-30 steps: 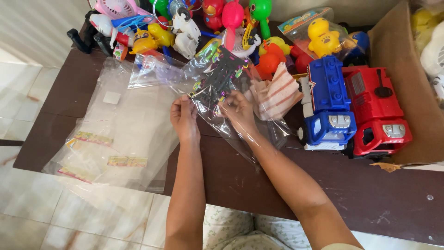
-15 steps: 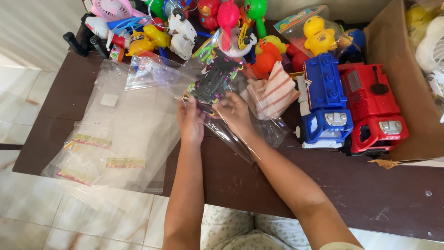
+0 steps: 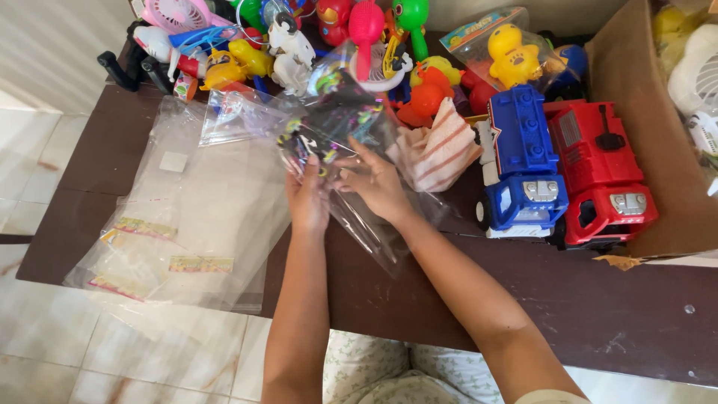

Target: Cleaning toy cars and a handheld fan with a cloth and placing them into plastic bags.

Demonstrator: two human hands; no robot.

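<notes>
Both hands grip one clear toy bag [image 3: 340, 142] — left hand [image 3: 308, 198] at its near end, right hand [image 3: 374, 179] beside, bag stretching away over the tabletop [image 3: 479, 292].

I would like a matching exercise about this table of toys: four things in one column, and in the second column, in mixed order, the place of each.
Things
1. clear plastic bag
2. blue toy truck
3. striped cloth
4. stack of flat clear bags

Places
a. lying at the left end of the brown table
b. held between the left hand and the right hand
c. standing beside the red toy truck
d. lying between the hands and the blue toy truck

Pairs: 1-b, 2-c, 3-d, 4-a
</notes>
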